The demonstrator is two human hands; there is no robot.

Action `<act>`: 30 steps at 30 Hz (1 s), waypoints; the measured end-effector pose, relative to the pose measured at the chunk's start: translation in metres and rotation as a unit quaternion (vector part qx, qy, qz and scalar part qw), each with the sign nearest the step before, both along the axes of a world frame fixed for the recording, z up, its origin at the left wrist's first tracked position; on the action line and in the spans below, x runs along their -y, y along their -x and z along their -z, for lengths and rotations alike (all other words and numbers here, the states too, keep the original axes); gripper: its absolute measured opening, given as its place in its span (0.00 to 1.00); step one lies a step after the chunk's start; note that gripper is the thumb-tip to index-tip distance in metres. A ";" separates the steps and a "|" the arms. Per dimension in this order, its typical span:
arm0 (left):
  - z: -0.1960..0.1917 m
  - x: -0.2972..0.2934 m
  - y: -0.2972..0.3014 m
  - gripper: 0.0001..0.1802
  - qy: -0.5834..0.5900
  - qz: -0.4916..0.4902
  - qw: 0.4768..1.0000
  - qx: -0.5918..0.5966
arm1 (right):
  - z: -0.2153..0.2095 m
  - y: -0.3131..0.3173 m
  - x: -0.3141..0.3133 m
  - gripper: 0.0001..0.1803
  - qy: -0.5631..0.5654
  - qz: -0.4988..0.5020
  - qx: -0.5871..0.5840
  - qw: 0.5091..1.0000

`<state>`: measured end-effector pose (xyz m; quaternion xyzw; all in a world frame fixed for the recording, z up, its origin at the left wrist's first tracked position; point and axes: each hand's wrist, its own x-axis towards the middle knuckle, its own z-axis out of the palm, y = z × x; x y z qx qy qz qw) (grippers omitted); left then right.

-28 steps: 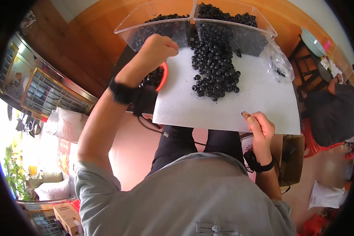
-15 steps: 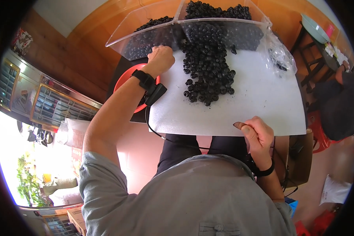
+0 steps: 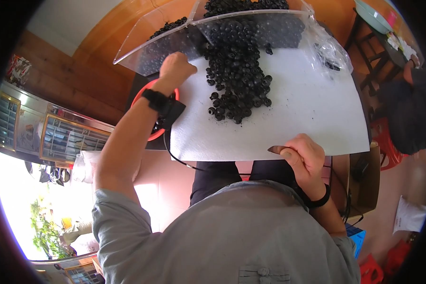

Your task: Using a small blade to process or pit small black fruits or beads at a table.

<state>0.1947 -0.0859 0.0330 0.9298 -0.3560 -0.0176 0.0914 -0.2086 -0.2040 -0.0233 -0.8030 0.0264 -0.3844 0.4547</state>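
Black round pieces (image 3: pixel 236 80): lying in a loose heap on the white sheet (image 3: pixel 317 109), in front of the right clear box (image 3: pixel 251 15). Left hand (image 3: pixel 176 71): with fingers bent, near the far rim of the red bowl (image 3: pixel 176 94); impossible to tell if gripping something. Right hand (image 3: pixel 305 155): closed on a small dark pointed object (image 3: pixel 275 149), near the sheet's front edge.

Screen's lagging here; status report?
Left hand near left bin, grip hidden. Right hand pinching pointed object. Dark pieces heaped on white sheet. Plastic bag right of heap.
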 end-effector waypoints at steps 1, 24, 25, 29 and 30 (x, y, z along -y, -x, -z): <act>-0.009 -0.007 0.006 0.17 0.006 0.024 1.000 0.013 | 0.000 0.000 0.000 0.06 0.004 0.001 0.003 1.000; 0.042 -0.070 0.145 0.11 0.236 0.218 0.941 0.107 | 0.016 0.000 -0.009 0.10 -0.022 0.033 0.001 0.999; 0.041 -0.071 0.144 0.11 0.238 0.217 0.941 0.104 | 0.017 -0.001 -0.008 0.10 -0.021 0.032 -0.002 0.999; 0.034 -0.084 0.150 0.09 0.257 0.222 0.938 0.076 | 0.021 -0.001 -0.007 0.09 -0.042 0.029 0.002 0.999; 0.029 -0.089 0.154 0.06 0.262 0.226 0.936 0.067 | 0.021 -0.001 -0.006 0.09 -0.044 0.033 -0.009 0.998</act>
